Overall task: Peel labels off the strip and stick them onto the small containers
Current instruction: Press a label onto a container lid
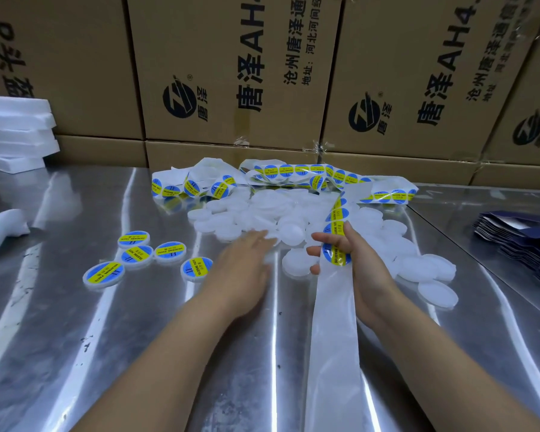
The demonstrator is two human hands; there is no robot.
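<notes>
Strip (334,322) gripped in right hand (356,263), left hand (247,260) fingers (261,237) beside containers (290,233)

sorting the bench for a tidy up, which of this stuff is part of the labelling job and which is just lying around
For the job: label strip, gripped by the right hand; plain white containers, the left hand at their edge; five labelled containers.

Lying about: cardboard boxes; white foam stack; dark blue packets.
</notes>
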